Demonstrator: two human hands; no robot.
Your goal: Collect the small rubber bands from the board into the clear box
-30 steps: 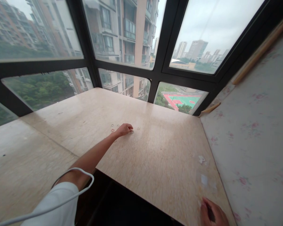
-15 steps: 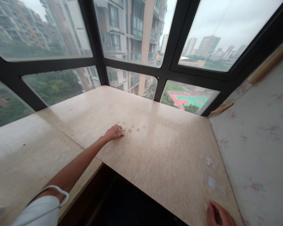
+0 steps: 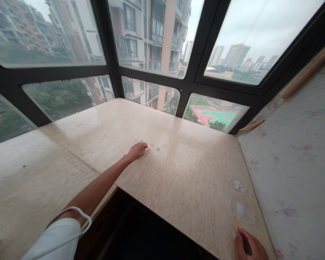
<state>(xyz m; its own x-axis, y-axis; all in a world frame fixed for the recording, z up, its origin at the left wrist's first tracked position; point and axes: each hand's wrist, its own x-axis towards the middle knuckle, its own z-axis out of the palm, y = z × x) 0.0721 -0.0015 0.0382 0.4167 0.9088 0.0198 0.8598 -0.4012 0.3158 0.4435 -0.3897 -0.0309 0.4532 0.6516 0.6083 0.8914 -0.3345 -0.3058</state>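
Several small thin rings (image 3: 158, 149), brownish and loop-shaped, lie scattered on the stone-patterned sill top (image 3: 189, 187). Among them, at the left side of the group, is my left hand (image 3: 138, 150); its fingers are curled in and low over the surface. Whatever its fingertips hold, if anything, is too small to tell. My right hand (image 3: 250, 245) rests at the lower right edge of the view, thumb and fingers pressed together. What lies in that pinch I cannot make out. Just beyond it is a clear plastic bag (image 3: 249, 213) with a white label.
A small white scrap (image 3: 238, 185) lies near the papered wall (image 3: 292, 180) on the right. Dark-framed windows (image 3: 151, 79) border the far side. Below the front edge is a dark opening (image 3: 141, 224). A white cord (image 3: 78, 209) loops by my left sleeve.
My left hand has moved right across the rings, its fingers drawing closer together, and rings now show in front of its fingertips. My right hand keeps its pinch. The view has shifted slightly.
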